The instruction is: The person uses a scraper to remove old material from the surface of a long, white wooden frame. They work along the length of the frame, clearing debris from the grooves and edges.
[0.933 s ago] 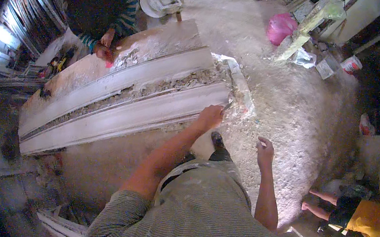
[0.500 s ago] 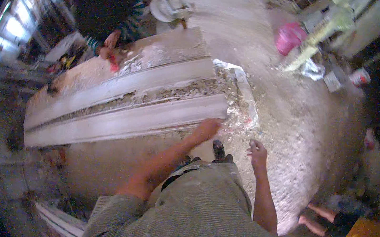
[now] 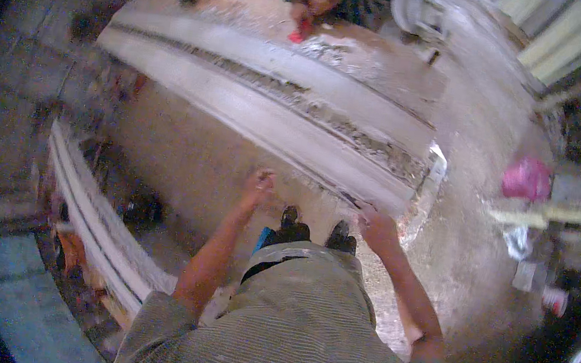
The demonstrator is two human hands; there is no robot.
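Note:
Two long, pale moulding lengths lie side by side on a worktable [image 3: 423, 67], the near moulding [image 3: 255, 114] and the far moulding [image 3: 297, 72], with a rough, crumbly strip between them. Close to the near moulding's right end is my right hand [image 3: 378, 230], its fingers closed; a thin dark thing seems to stick out of them toward the moulding's edge, too blurred to name. My left hand [image 3: 258, 185] hangs in front of the table, apart from the moulding, with fingers curled in. Whatever it may hold is hidden by blur.
Across the table a co-worker's hands [image 3: 311, 9] hold something red [image 3: 297, 36] beside pale scraps. Another long pale moulding [image 3: 96, 207] lies at the lower left. On the floor at right are a pink bag [image 3: 527, 179] and a white tub [image 3: 554, 300].
My view has turned, so the table now slants the other way. My left hand has left the moulding's right end; my right hand has come up to it and its fingers have closed.

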